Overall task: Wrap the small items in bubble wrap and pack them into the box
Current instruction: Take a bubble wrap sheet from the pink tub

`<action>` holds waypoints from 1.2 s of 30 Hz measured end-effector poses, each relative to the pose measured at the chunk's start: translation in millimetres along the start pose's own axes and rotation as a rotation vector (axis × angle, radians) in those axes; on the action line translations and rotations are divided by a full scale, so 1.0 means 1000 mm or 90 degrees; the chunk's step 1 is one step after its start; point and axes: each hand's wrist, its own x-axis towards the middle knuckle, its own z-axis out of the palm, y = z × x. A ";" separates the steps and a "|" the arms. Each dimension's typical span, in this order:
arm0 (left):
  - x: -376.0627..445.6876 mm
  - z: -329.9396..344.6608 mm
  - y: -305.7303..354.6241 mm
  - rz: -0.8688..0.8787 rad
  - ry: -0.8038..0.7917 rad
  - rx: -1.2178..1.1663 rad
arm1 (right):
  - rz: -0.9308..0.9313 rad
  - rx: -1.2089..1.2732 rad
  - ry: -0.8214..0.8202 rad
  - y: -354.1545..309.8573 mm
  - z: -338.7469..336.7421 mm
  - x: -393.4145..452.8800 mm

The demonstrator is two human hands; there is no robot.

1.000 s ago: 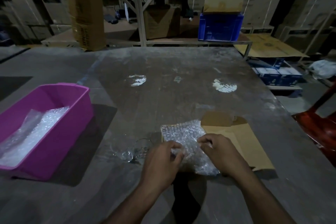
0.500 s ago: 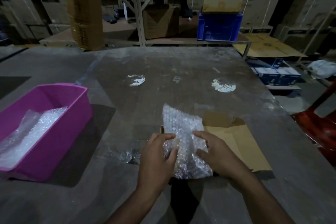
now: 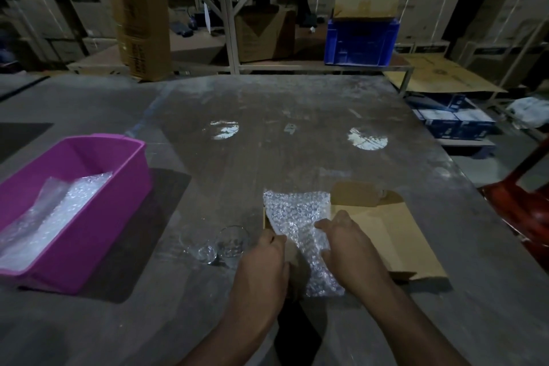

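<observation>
Far left on the worktop sat a purple bin, with loose bubble wrap sheets lying inside it. Right of the bin, two clear glasses were on the worktop, close together, just left of my left hand; I could not tell whether they touched each other. My left hand had its fingers curled, pinching the left edge of the bubble wrap sheet near its lower part. The sheet lay over the left end of a flattened brown cardboard box, its far end spread flat and its near end bunched up between my hands. Whether an item was inside the wrap could not be seen. My right hand was curled around the right side of the same sheet, fingertips pressed into the bubbles. Hands were apart, each gripping one side of the wrap. The cardboard stretched right from under the sheet, flaps open on the worktop. At the far right edge, part of a red chair showed beside the worktop.
</observation>
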 end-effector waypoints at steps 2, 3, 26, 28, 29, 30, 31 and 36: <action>0.000 -0.001 0.001 0.000 -0.001 0.046 | -0.018 -0.024 -0.005 -0.003 0.005 0.003; 0.000 -0.002 0.002 -0.002 -0.002 0.071 | -0.029 -0.038 -0.006 -0.003 0.007 0.005; 0.014 -0.025 0.008 -0.185 0.044 -0.935 | 0.089 0.914 0.190 0.019 -0.032 0.005; 0.014 -0.030 0.006 -0.168 -0.010 -0.921 | 0.064 0.921 0.155 0.021 -0.034 0.005; 0.014 -0.032 0.005 -0.150 -0.020 -0.904 | 0.048 0.925 0.130 0.022 -0.035 0.003; 0.015 -0.033 0.004 -0.129 -0.019 -0.885 | 0.030 0.928 0.092 0.025 -0.037 0.001; 0.017 -0.036 0.004 -0.115 -0.009 -0.870 | 0.010 0.926 0.040 0.026 -0.039 -0.001; 0.026 -0.043 -0.006 -0.060 0.037 -0.797 | -0.017 0.827 -0.009 0.028 -0.044 -0.007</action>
